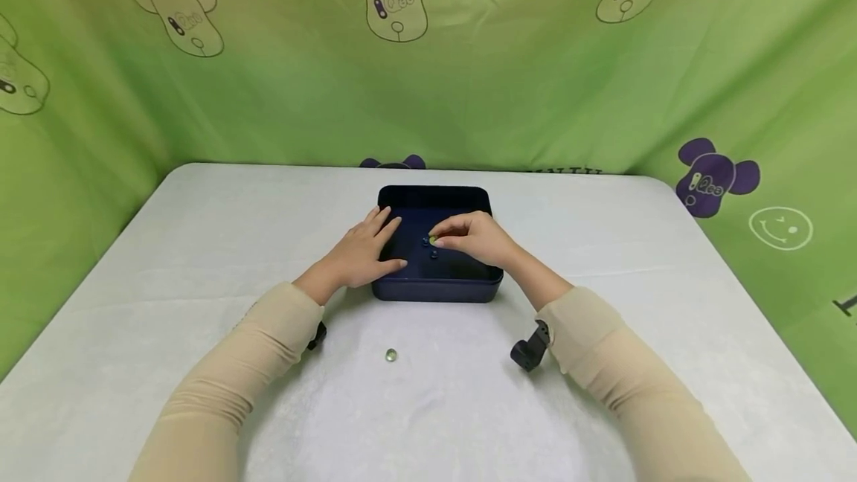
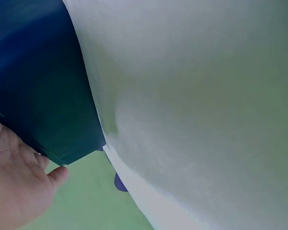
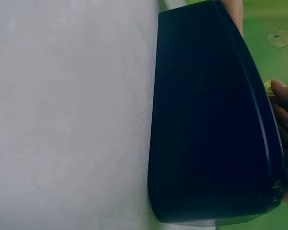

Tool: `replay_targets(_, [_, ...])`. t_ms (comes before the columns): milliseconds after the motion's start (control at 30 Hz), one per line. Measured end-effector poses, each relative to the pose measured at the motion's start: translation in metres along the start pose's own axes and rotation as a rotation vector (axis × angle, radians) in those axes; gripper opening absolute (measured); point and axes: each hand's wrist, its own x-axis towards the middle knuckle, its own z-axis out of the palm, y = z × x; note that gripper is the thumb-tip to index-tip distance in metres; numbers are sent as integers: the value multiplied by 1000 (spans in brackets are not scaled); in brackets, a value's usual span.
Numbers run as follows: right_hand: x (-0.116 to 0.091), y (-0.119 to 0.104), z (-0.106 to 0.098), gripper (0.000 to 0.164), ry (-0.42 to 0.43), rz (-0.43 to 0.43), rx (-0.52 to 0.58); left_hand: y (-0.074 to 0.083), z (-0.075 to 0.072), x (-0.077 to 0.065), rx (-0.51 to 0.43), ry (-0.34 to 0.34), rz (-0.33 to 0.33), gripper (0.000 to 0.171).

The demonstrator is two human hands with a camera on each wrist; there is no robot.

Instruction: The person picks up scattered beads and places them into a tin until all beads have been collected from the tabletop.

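A dark blue rectangular box (image 1: pixel 435 290) stands on the white-covered table. Over it, my right hand (image 1: pixel 478 238) pinches a small yellow-green glass marble (image 1: pixel 433 241) between thumb and fingertips; the right wrist view also catches the marble (image 3: pixel 269 87) above the box's rim. Two small dark marbles, one of them this lower marble (image 1: pixel 434 254), lie on the box floor below those fingertips. With fingers spread and fairly straight, my left hand (image 1: pixel 361 250) rests at the box's left rim. A greenish glass marble (image 1: pixel 391 355) lies on the table in front of the box.
The white cloth (image 1: pixel 428 407) covers the table on all sides of the box. Behind the table hangs a green curtain (image 1: pixel 281 73) with printed bear heads. A black wrist camera (image 1: pixel 530 348) sticks out below the right sleeve.
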Motion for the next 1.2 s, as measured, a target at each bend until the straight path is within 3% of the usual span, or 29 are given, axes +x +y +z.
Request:
replay_targets(667, [32,6,6,23,-90,47,-92,1,-1,2,7,-15,-8,73])
replay_targets(1200, [44,17,13,17,-208,-25,-252,0,0,1,11,0,-2,72])
